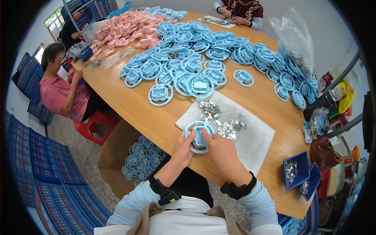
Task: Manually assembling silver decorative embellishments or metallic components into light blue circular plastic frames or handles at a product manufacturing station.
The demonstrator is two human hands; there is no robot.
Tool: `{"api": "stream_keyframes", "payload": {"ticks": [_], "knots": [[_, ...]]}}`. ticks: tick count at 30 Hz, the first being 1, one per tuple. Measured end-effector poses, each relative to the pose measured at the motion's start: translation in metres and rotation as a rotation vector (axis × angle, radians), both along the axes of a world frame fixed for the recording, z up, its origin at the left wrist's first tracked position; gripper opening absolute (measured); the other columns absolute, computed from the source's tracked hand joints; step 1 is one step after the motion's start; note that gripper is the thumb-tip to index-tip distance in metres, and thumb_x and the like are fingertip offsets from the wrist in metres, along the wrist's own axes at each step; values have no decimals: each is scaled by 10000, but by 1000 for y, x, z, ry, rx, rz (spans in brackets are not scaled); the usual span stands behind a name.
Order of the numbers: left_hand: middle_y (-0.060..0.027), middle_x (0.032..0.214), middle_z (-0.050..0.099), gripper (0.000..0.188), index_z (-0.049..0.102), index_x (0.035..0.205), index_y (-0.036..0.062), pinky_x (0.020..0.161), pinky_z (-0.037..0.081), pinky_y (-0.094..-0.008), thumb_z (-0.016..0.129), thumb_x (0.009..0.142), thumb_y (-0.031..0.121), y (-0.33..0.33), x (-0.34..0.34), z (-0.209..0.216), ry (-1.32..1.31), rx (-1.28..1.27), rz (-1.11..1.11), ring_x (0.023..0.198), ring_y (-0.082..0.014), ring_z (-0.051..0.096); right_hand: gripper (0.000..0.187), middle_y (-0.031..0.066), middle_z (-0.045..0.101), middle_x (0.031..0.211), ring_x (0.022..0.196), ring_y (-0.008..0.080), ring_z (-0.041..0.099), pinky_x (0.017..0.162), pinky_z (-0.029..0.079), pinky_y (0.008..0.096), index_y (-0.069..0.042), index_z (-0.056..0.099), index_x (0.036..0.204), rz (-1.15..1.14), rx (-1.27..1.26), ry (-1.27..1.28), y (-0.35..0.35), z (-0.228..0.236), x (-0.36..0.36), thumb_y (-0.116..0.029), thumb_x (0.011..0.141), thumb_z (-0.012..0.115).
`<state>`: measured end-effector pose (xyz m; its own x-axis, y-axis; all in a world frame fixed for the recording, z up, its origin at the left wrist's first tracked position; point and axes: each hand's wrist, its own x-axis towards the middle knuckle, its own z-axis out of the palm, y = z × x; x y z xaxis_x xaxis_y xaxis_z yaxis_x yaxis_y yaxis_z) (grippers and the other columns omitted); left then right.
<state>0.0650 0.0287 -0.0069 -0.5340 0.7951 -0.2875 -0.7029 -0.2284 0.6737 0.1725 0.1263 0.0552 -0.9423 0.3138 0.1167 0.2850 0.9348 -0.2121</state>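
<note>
Between my two hands I hold a light blue oval plastic part point(199, 138), a ring with a rectangular housing in its middle. My left hand point(183, 148) grips its left side, thumb on the front. On the right, my right hand point(220, 148) is closed round the other side with its thumb pressed on the housing. Just beyond lies a white foam sheet point(256, 139) carrying small shiny metal clips point(227, 129). Farther off, a big heap of similar blue parts point(192, 64) covers the table.
Pink plastic parts point(127, 27) are piled at the far left of the wooden table point(129, 113). Blue bins point(296, 170) of metal pieces stand at the right edge. A cardboard box point(111, 160) of blue parts sits below left. Other people sit at the left and far side.
</note>
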Motion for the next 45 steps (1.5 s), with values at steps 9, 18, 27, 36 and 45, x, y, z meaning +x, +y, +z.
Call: {"api": "stream_keyframes", "payload": {"ticks": [9, 18, 27, 36, 45], "knots": [[-58, 1088, 542, 290, 433, 1191, 78, 747, 546, -350, 495, 928, 184, 0, 2, -1, -5, 9, 25, 940, -165, 587, 438, 135, 594, 776, 612, 300, 619, 540, 504, 387, -128, 504, 1231, -74, -27, -27, -7, -14, -4, -70, 797, 489], [-32, 1022, 569, 281, 485, 1147, 83, 753, 527, -329, 539, 908, 223, 6, -2, 1, -19, 24, 52, 914, -152, 588, 380, 156, 594, 803, 718, 332, 612, 620, 489, 403, -82, 538, 1180, -198, -258, 292, 21, 3, 0, -166, 813, 585], [-28, 1053, 584, 385, 496, 1169, 50, 789, 505, -295, 534, 907, 329, -4, -13, 14, 56, -24, -281, 931, -123, 590, 410, 90, 621, 883, 575, 83, 541, 479, 438, 241, -22, 540, 1184, -72, -785, 397, 44, -23, 3, -168, 813, 639], [-38, 979, 637, 314, 576, 1099, 54, 745, 513, -274, 607, 867, 264, -10, -21, 15, 85, -44, -284, 854, -112, 618, 432, 171, 647, 900, 763, 197, 614, 683, 477, 297, 17, 565, 1138, -100, -813, 315, 29, 5, 5, -200, 781, 671], [-71, 980, 630, 317, 556, 1082, 24, 746, 519, -296, 618, 850, 230, 1, -18, 6, 21, 50, -162, 861, -144, 623, 442, 83, 612, 819, 648, 100, 512, 574, 437, 259, 11, 549, 1168, -25, -750, 386, 24, -6, 1, -174, 786, 673]]}}
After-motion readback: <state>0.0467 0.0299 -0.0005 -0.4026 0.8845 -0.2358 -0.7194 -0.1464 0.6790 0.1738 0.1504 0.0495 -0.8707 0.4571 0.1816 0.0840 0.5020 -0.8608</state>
